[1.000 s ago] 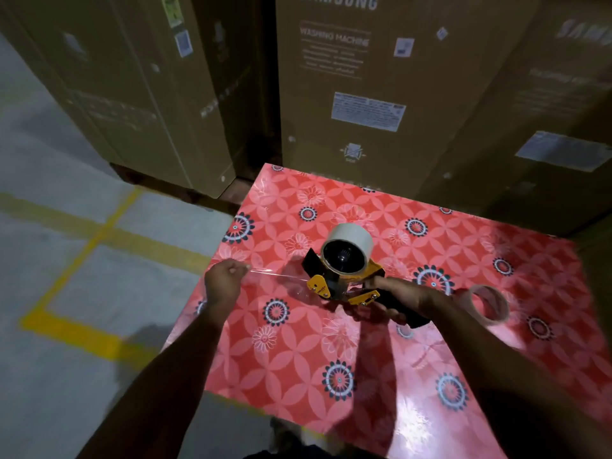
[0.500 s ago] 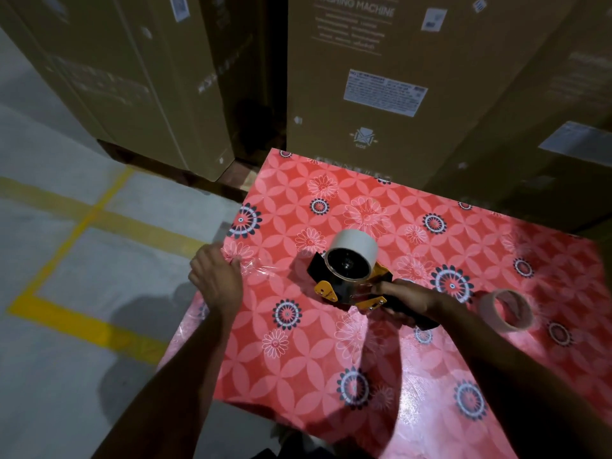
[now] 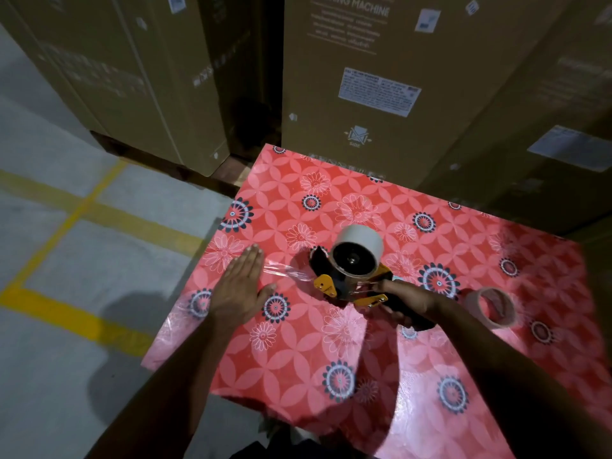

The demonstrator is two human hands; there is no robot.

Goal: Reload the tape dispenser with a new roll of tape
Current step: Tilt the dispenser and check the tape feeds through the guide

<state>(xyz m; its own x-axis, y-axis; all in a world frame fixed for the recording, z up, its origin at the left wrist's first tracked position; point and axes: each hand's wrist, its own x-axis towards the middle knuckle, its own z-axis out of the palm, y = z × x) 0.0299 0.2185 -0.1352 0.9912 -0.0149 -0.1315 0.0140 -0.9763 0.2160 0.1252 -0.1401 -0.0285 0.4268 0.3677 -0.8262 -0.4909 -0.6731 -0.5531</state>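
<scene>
A black and orange tape dispenser rests on the red flowered table, with a white roll of tape mounted on its hub. My right hand grips the dispenser's black handle. A clear strip of tape runs from the dispenser leftward along the tabletop. My left hand lies flat, fingers together, palm down on the strip's far end. An empty cardboard tape core lies on the table to the right of my right wrist.
Tall cardboard appliance boxes stand right behind the table and to the far left on a pallet. Grey concrete floor with yellow lines lies left of the table's edge.
My left hand, which pinched the pulled-out tape end above the table, has come down and opened flat, pressing the strip onto the tabletop. The dispenser and right hand have stayed put.
</scene>
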